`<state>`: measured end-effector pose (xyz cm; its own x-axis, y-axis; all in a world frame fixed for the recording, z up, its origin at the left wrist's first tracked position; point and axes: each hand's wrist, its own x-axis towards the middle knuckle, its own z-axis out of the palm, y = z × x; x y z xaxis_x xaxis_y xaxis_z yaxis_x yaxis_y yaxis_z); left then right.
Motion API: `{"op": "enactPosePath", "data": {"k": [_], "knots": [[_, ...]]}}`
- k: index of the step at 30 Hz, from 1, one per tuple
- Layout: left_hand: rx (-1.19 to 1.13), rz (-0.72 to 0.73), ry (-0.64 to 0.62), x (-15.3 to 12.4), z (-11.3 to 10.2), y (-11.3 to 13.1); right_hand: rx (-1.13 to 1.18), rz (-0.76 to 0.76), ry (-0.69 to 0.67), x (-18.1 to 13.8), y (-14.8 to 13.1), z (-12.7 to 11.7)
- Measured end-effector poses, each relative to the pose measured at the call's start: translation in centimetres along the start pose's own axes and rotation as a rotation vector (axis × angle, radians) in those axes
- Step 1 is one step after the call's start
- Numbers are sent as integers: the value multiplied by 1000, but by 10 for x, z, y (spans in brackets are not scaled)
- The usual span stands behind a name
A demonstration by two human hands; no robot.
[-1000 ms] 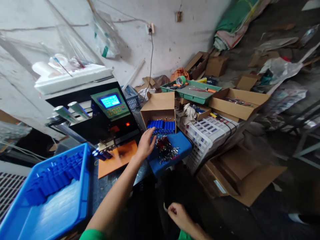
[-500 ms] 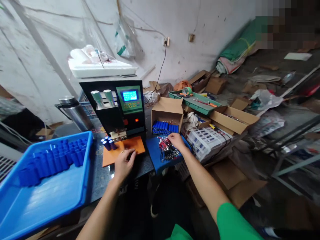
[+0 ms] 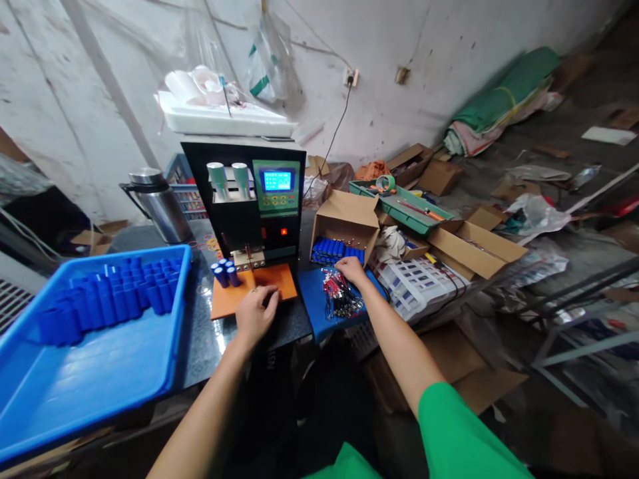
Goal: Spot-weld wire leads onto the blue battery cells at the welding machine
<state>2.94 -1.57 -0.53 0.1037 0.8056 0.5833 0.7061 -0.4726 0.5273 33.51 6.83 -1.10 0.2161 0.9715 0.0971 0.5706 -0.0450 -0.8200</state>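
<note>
My left hand (image 3: 256, 311) rests at the near edge of an orange board (image 3: 284, 281), its fingers curled in; whatever they may hold is hidden. Several blue battery cells (image 3: 225, 273) stand upright on the board's left part. Behind them is a black spot-welding machine (image 3: 234, 223) with a lit screen (image 3: 277, 180). My right hand (image 3: 351, 269) has its fingertips pinched together just beyond a heap of red and black wire leads (image 3: 341, 294). The leads lie on a blue surface (image 3: 315, 313). Close by, a cardboard box (image 3: 347, 214) holds rows of blue cells (image 3: 329, 249).
A large blue tray (image 3: 174, 319) with many standing blue cells occupies the left. A steel jug (image 3: 162, 206) stands behind it. Further right are a green tray (image 3: 399, 207) with tools and tape, a white plastic basket (image 3: 417, 283) and an open carton (image 3: 459, 256).
My view has shifted, so the scene sits slightly further right. My right hand has moved a little from the wire leads toward the cardboard box. My left hand stays at the orange board.
</note>
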Motion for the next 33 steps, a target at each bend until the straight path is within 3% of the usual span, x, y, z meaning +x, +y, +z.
{"op": "enactPosePath", "data": {"k": [8,14,19,24,27,33], "knots": [[-2,-25,-12,0,2,-1,677,12,77,-7,-28,-39],[-66,-61,-20,1,2,0,946,-48,88,-36,-68,-49],[-340,-131,24,-14,-4,31,1086,-2,-2,-78,-98,-19],[-365,-44,66,-32,-9,73,1190,78,-49,-112,-117,26],[-331,-49,86,-36,-8,77,1241,120,-73,-124,-125,47],[-444,-207,113,-41,-9,66,1269,139,-118,-136,-135,69]]}}
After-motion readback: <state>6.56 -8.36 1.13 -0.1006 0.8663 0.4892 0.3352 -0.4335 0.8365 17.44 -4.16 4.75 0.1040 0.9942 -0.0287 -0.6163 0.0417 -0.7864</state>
